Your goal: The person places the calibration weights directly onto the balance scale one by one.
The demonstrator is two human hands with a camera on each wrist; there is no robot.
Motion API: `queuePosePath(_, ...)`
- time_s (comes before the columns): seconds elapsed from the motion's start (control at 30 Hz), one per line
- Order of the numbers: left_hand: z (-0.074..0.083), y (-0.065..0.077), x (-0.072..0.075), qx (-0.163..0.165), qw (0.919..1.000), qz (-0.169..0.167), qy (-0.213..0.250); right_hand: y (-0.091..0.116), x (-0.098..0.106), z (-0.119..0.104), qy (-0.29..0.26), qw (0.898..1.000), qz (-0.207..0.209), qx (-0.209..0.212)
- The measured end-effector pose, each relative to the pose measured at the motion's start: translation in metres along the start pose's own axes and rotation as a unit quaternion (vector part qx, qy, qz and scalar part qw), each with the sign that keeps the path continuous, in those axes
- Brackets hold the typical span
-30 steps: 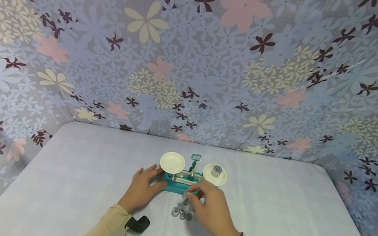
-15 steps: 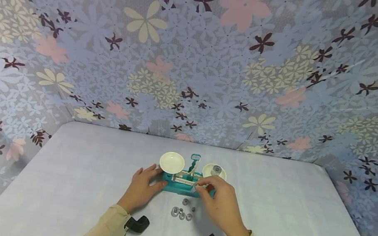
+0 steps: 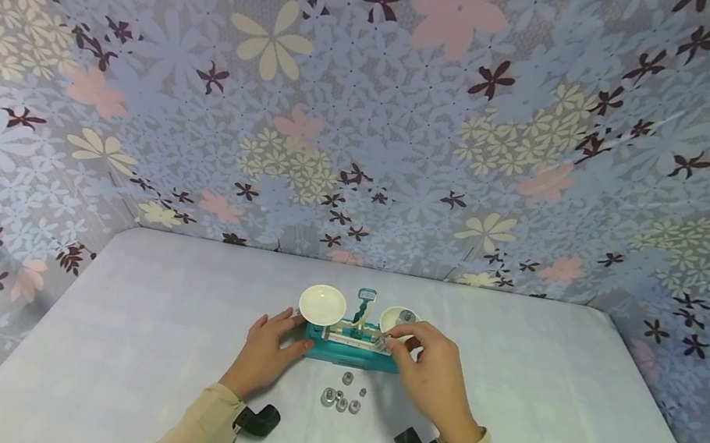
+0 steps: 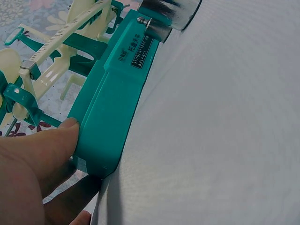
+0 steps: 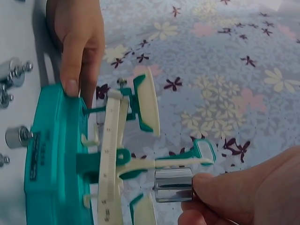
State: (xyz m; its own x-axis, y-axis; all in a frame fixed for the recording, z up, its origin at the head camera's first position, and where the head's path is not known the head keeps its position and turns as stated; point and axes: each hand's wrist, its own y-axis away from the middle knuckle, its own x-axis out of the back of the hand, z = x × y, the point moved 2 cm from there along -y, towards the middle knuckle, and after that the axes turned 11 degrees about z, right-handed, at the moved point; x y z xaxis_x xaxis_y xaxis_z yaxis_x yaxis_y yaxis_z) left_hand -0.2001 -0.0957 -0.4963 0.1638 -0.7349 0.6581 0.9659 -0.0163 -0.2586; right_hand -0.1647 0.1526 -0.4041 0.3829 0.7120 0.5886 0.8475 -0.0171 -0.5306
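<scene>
A teal balance scale [image 3: 342, 354] with two cream pans stands near the table's back. My left hand [image 3: 266, 351] grips the left end of its base; in the left wrist view the thumb [image 4: 70, 124] lies on one side and fingers on the other. My right hand [image 3: 432, 370] pinches a shiny metal weight [image 5: 173, 184] by its top, raised beside the beam near the right pan [image 3: 390, 321]. Another weight [image 3: 406, 316] sits in that pan, partly behind my fingers. The left pan [image 3: 322, 305] holds nothing visible.
Several smaller metal weights [image 3: 329, 397] stand on the white tabletop [image 3: 184, 302] in front of the scale. One weight [image 5: 18, 137] stands close to the base's front. Floral cloth [image 3: 370, 137] hangs behind the table and at its sides.
My right hand has lifted the weight from the group in front of the scale and carried it up and right towards the right pan. My left hand has stayed on the base.
</scene>
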Motion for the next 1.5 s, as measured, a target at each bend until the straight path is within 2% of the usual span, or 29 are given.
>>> queuePosePath(0.23,0.0,0.0,0.0,-0.002,1.0,-0.001,-0.002,-0.004,0.004,0.009,0.011,1.0,0.022,-0.006)
queuePosePath(0.87,-0.002,-0.002,-0.001,-0.004,1.0,0.001,0.003,-0.011,0.007,0.021,0.032,0.999,0.037,-0.008)
queuePosePath(1.5,-0.001,-0.001,-0.001,-0.013,0.9999,0.005,0.007,-0.011,0.007,0.028,0.064,0.997,0.03,-0.02)
